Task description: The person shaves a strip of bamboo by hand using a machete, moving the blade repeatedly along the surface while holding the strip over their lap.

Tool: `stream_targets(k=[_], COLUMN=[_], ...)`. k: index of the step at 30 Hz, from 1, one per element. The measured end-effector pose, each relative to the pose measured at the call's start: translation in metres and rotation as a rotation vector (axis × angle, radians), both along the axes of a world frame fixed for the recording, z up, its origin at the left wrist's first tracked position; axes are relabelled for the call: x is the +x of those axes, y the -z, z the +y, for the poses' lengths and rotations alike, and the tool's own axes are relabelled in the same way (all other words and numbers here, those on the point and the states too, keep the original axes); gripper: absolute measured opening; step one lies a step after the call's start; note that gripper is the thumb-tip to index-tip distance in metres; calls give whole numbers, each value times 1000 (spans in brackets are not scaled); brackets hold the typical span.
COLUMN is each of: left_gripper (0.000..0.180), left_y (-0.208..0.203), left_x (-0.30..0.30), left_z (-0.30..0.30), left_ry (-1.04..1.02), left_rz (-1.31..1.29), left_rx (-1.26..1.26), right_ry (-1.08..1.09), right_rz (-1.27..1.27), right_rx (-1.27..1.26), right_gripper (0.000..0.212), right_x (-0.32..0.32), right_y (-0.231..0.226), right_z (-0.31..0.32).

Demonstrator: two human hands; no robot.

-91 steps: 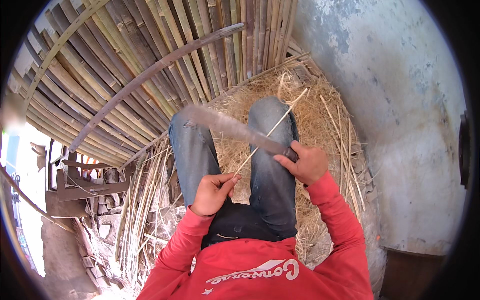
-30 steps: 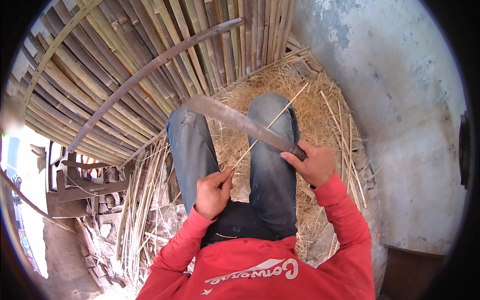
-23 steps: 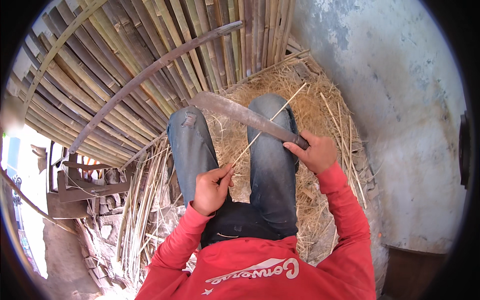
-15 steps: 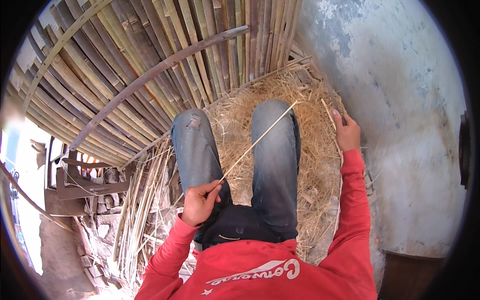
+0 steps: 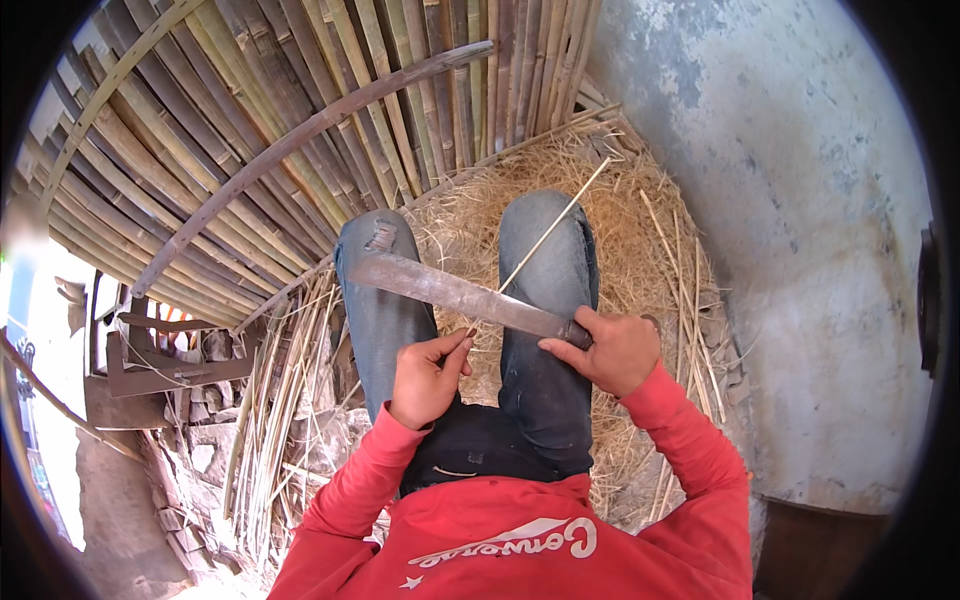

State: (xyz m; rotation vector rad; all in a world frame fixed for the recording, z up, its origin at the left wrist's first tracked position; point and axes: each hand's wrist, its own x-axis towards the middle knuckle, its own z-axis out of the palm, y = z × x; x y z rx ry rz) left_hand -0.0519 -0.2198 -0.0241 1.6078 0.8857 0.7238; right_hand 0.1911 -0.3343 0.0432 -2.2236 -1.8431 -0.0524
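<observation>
My right hand (image 5: 618, 350) is wrapped round the dark handle of a machete (image 5: 450, 292). Its broad, worn blade lies crosswise over my knees and points left. With thumb and fingers pinched together, my left hand (image 5: 428, 378) grips the near end of a thin bamboo strip (image 5: 558, 228). The strip slants up and away to the right, over my right thigh, and passes under the blade, which hides part of it. Whether blade and strip touch, I cannot tell.
A slatted bamboo panel (image 5: 300, 130) leans across the far left. Shavings (image 5: 630, 220) cover the ground around my legs. Split bamboo strips (image 5: 275, 430) lie at the left, and more strips (image 5: 685, 300) at the right, beside a grey wall (image 5: 800, 250).
My right hand has come in from beside the wall to over my right thigh, bringing the machete across my knees. My left hand has moved slightly right and down with the strip.
</observation>
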Motion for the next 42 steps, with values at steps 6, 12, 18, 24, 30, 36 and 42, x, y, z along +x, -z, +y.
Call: stream_targets(k=[6,12,18,24,30,36,42], left_gripper=[22,22,22,23,23,22,23], left_y=[-4,-3,-4,-6,-4,-7,-12], left_x=[-19,3,-14,-4,-21,-67,-61], left_z=[-3,-4,-4,-6,-7,-1,4], left_ry=[-29,-27,-27,0,28,87,133], left_rz=[83,22,67,29,57,87,71], left_rx=[19,25,25,-34,-55,-171,-353], right_ry=[306,95,288,255,251,647,478], right_rz=[223,133,159,209,127,182,585], right_rx=[175,31,150,95,88,253,347], right_gripper=[58,58,56,56,61,66,57], right_x=[61,19,58,37,49,155,118], right_y=[-2,2,1,1,11,5,18], right_z=[8,-7,1,-7,-6,-5,1])
